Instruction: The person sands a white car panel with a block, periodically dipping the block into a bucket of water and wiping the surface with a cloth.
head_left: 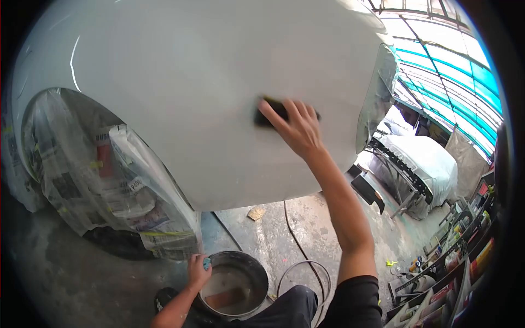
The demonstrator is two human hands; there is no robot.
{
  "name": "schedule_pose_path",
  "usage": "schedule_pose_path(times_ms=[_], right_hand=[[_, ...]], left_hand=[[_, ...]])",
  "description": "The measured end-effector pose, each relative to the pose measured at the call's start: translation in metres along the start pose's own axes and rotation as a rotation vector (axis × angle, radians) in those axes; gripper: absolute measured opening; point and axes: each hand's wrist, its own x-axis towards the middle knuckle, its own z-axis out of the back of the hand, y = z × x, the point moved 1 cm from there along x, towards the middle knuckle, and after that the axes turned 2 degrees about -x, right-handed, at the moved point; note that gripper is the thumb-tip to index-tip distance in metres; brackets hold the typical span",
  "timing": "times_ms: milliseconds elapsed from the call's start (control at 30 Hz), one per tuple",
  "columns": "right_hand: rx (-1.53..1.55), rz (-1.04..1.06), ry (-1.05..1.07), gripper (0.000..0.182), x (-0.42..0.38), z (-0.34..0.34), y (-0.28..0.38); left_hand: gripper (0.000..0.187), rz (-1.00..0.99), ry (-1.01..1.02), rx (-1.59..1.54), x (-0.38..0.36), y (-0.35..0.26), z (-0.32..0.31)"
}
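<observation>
Pressed against the pale car body panel (208,71) is a dark block (272,116), gripped from above by my right hand (298,124), slightly blurred. Low in the view, my left hand (199,271) is closed around a small blue-green item (206,263) at the left rim of a black bucket (263,273). The bucket holds cloudy water, and a brownish flat piece (225,298) lies in it. What the blue-green item is cannot be made out.
Plastic and newspaper masking (123,186) covers the wheel at the left. A hose (292,232) and a yellowish scrap (256,213) lie on the floor. At right stand a covered car part (421,164) and a cluttered rack (459,262).
</observation>
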Motion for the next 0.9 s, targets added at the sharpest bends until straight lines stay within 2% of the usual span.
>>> schedule_pose_path(times_ms=[67, 167, 267, 300, 333, 367, 433, 500, 533, 567, 600, 667, 733, 833, 867, 900], right_hand=[[-0.060, 0.012, -0.010, 0.070, -0.040, 0.002, -0.008], [-0.039, -0.046, -0.018, 0.064, -0.019, -0.001, 0.000], [0.052, -0.094, -0.103, 0.067, 0.122, -0.009, 0.025], [0.103, -0.122, -0.101, 0.075, 0.154, -0.014, 0.031], [0.154, -0.149, -0.097, 0.083, 0.170, -0.016, 0.033], [0.125, -0.129, -0.094, 0.083, 0.163, -0.016, 0.031], [0.055, -0.091, -0.063, 0.081, 0.127, -0.014, 0.025], [0.008, -0.092, -0.019, 0.080, 0.038, -0.006, 0.010], [0.029, -0.138, -0.014, 0.070, -0.012, 0.005, 0.006], [0.060, -0.223, 0.021, 0.075, -0.103, 0.011, 0.003], [0.005, -0.293, 0.111, 0.080, -0.126, 0.026, 0.006], [0.070, -0.511, 0.211, 0.077, -0.161, 0.062, 0.032], [0.230, -0.720, 0.082, 0.076, -0.204, 0.073, 0.095], [0.430, -0.896, 0.749, 0.060, -0.282, 0.087, 0.222], [0.470, -0.850, 0.902, 0.060, -0.303, 0.085, 0.258], [0.489, -0.847, 0.967, 0.063, -0.311, 0.094, 0.289]], left_hand=[[0.037, -0.017, -0.025, -0.004, 0.007, 0.000, -0.003], [0.037, -0.016, -0.040, -0.015, 0.002, 0.002, -0.003], [0.036, 0.002, -0.015, -0.023, 0.002, 0.001, 0.000], [0.037, 0.011, -0.010, -0.022, 0.004, -0.001, 0.000], [0.037, 0.021, -0.002, -0.021, 0.004, -0.003, 0.000], [0.037, 0.006, -0.015, -0.024, 0.004, -0.003, 0.002], [0.038, -0.026, -0.017, -0.043, 0.002, -0.001, 0.002], [0.039, -0.058, -0.018, -0.029, 0.001, 0.001, 0.001], [0.039, -0.074, -0.021, -0.024, 0.002, 0.002, 0.000], [0.039, -0.098, -0.015, -0.006, -0.005, 0.000, 0.001], [0.039, -0.126, -0.021, 0.017, -0.001, -0.003, 0.003], [0.039, -0.187, -0.026, 0.061, 0.003, -0.012, 0.005], [0.040, -0.243, -0.025, 0.110, 0.000, -0.019, 0.006], [0.042, -0.449, 0.165, 0.021, -0.004, -0.037, 0.014], [0.042, -0.452, 0.280, 0.027, -0.005, -0.041, 0.011], [0.043, -0.456, 0.392, 0.030, -0.009, -0.044, 0.006]])
